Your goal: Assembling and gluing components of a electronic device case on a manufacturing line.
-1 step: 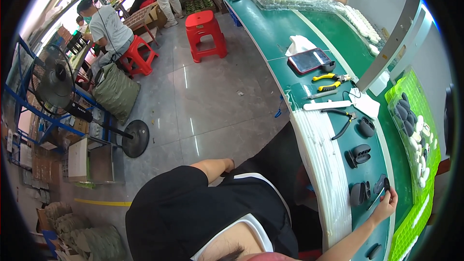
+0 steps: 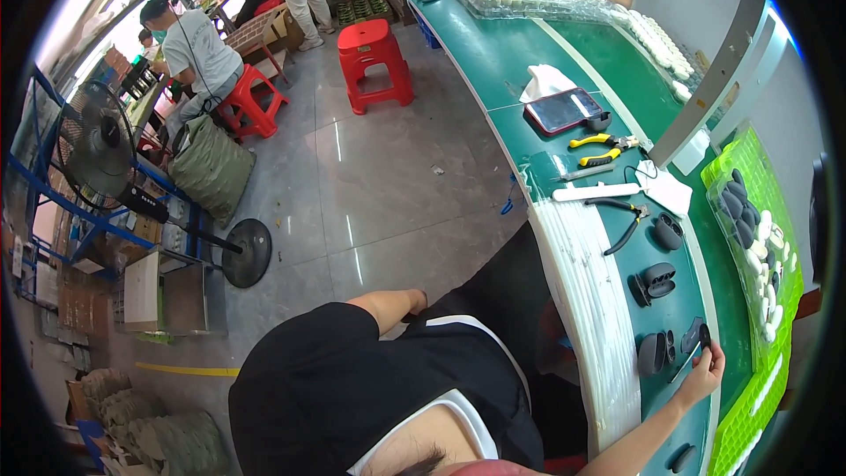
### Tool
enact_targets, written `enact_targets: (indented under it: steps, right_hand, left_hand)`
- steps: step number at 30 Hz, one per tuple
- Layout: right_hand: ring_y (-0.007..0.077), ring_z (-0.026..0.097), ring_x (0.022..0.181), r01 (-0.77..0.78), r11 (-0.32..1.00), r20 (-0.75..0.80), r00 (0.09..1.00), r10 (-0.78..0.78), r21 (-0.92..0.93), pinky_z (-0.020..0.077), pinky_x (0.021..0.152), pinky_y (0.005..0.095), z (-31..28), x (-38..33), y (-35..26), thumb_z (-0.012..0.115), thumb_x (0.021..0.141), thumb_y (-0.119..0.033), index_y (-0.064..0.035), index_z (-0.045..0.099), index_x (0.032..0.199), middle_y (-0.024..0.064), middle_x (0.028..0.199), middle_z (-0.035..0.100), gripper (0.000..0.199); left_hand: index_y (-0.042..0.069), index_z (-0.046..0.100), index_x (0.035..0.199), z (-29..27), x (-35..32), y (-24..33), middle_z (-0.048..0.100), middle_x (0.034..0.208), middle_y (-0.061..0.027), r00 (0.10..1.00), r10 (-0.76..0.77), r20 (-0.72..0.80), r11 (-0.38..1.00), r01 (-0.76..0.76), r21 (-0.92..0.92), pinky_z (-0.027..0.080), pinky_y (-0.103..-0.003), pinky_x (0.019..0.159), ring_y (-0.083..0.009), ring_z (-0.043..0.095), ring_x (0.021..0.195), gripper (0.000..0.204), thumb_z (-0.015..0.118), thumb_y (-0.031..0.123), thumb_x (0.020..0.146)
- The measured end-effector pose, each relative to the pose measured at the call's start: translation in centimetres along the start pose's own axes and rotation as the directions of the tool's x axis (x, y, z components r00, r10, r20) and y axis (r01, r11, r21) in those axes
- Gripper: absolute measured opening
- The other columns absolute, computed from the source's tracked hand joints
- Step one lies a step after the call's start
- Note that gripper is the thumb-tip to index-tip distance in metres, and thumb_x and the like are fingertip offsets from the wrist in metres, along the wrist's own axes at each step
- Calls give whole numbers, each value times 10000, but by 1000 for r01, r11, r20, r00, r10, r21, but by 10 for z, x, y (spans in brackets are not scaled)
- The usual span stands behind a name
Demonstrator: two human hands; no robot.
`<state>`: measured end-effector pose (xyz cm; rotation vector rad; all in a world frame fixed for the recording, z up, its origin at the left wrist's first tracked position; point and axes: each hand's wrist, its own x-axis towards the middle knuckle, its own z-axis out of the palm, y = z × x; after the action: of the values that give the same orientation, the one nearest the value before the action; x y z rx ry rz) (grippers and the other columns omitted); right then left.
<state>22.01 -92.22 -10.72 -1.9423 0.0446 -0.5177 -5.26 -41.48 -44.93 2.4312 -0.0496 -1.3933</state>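
Observation:
On the green bench at the right, my right hand (image 2: 703, 377) has its thumb and fingers closed on a small dark oval piece (image 2: 704, 336). A thin pale strip or tool (image 2: 686, 364) runs beside it, and I cannot make out whether the fingers grip that too. Just left of the hand lie a flat dark piece (image 2: 692, 332) and a black earbud-style case (image 2: 652, 353). My left hand (image 2: 418, 301) is low by my lap, away from the bench, its fingers mostly hidden.
More black cases (image 2: 656, 280), black-handled cutters (image 2: 626, 229), yellow-and-black pliers (image 2: 602, 148) and a phone (image 2: 564, 112) lie farther up the bench. A clear tray (image 2: 756, 247) of dark and white oval pieces stands on green sheeting at right. A red stool (image 2: 374, 62) stands beyond.

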Motion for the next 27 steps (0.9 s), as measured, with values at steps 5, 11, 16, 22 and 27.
enact_targets:
  steps: [5, 11, 16, 22, 27]
  right_hand:
    - [34, 468, 633, 9, 1000, 2, 1000, -9, 0, 354, 526, 157, 0, 2, 5, 538, 833, -70, -29, 614, 951, -11, 819, 589, 146]
    - [30, 440, 600, 25, 1000, 11, 1000, -25, 6, 339, 517, 155, 1, 0, 2, 538, 828, -61, -27, 614, 948, -15, 804, 582, 146]
    - [31, 429, 586, 12, 1000, -2, 1000, -12, -4, 335, 516, 157, 2, -1, 1, 542, 825, -59, -27, 613, 944, -21, 794, 575, 143]
    - [30, 433, 593, 6, 1000, 3, 1000, -6, 0, 339, 519, 157, 4, -1, -1, 540, 826, -57, -27, 613, 941, -20, 800, 576, 139]
    - [31, 440, 604, 5, 1000, 16, 1000, -5, -3, 347, 523, 161, 1, 2, 6, 538, 829, -58, -27, 613, 945, -18, 806, 577, 141]
  left_hand:
    - [74, 668, 897, 8, 10, -5, 599, 1023, -187, 1000, 30, 8, 999, -30, 22, 435, -411, 820, -364, 552, 959, 340, 587, 336, 697]
    - [102, 657, 971, 7, 13, -2, 603, 1049, -163, 998, -34, 47, 999, 33, 28, 439, -392, 824, -332, 563, 976, 349, 612, 281, 675]
    - [98, 656, 972, 8, 14, -3, 599, 1058, -166, 998, -16, 57, 999, 14, 36, 441, -394, 819, -328, 564, 979, 370, 616, 304, 667]
    - [58, 667, 883, 15, 17, -9, 607, 992, -197, 1000, 30, 10, 999, -30, 13, 444, -406, 802, -367, 560, 947, 323, 608, 302, 679]
    - [56, 666, 893, 6, 5, -1, 604, 1005, -194, 1000, -3, -28, 1000, 2, -22, 443, -406, 804, -366, 558, 952, 333, 597, 316, 695]
